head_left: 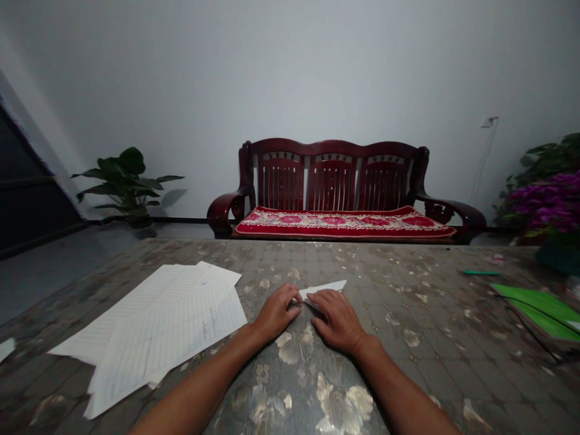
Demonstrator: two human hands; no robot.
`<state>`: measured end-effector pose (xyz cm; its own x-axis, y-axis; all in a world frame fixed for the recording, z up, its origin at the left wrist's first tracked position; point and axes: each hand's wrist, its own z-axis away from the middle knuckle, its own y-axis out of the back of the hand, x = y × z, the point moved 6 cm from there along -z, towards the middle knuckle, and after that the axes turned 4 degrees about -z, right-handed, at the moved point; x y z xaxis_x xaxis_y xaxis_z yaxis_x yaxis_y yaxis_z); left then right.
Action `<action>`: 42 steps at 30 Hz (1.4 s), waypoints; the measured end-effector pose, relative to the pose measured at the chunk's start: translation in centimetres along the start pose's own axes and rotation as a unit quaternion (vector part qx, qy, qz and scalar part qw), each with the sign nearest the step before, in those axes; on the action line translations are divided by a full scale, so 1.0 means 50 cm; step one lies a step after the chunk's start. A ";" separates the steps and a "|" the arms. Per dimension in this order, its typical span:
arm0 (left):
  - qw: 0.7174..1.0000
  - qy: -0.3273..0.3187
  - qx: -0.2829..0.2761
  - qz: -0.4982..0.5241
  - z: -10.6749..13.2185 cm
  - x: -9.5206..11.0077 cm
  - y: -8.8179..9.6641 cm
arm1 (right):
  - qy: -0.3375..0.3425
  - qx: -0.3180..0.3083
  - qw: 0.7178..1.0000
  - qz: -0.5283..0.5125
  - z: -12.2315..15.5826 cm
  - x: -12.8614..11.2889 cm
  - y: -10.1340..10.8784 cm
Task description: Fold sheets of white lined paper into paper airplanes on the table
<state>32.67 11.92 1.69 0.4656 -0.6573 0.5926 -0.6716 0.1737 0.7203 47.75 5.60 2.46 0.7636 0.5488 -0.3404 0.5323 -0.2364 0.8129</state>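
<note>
A small piece of folded white paper (pixel 336 286) lies on the table in front of me, its pointed end toward the upper right. My left hand (pixel 276 313) has its fingers curled and pressed together at the paper's left end. Over the lower edge of the same paper rests my right hand (pixel 338 319), fingers bent and gripping it against the tabletop. Both hands partly cover the paper, so its full shape is hidden. Left of my forearm, several loose lined sheets (pixel 167 326) with some handwriting overlap in a pile.
The table (pixel 408 374) has a patterned grey cover. At right lie a green pen (pixel 481 272), a green booklet (pixel 539 308) and dark-framed glasses (pixel 530 329). Purple flowers (pixel 550 202) stand behind them. Beyond the table are a wooden bench (pixel 333 181) and a potted plant (pixel 129 181).
</note>
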 end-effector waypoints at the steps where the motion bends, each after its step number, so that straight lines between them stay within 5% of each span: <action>1: 1.000 -0.001 -0.014 -0.008 0.003 0.001 0.004 | -0.013 -0.015 1.000 -0.002 -0.001 0.002 -0.007; 10: 0.997 0.022 -0.013 -0.068 0.006 -0.018 0.017 | -0.062 -0.061 0.996 -0.009 -0.005 0.014 -0.018; 18: 0.995 -0.015 -0.043 -0.092 0.015 -0.010 0.000 | -0.068 -0.016 0.996 0.057 -0.010 0.007 -0.001; 28: 0.991 0.001 -0.047 -0.124 0.018 -0.009 0.015 | -0.110 -0.083 0.985 0.102 -0.008 0.009 -0.018; 36: 0.992 0.021 -0.066 -0.109 0.024 -0.022 0.023 | -0.099 -0.094 0.972 0.191 -0.027 0.001 -0.048; 42: 0.991 0.017 -0.068 -0.116 0.019 -0.030 0.014 | -0.057 -0.167 0.957 0.232 -0.063 -0.034 -0.039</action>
<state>30.96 12.34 0.97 0.6183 -0.6668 0.4160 -0.4615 0.1204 0.8789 44.28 7.65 2.93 0.9341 0.3519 0.0598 -0.0053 -0.1537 0.9881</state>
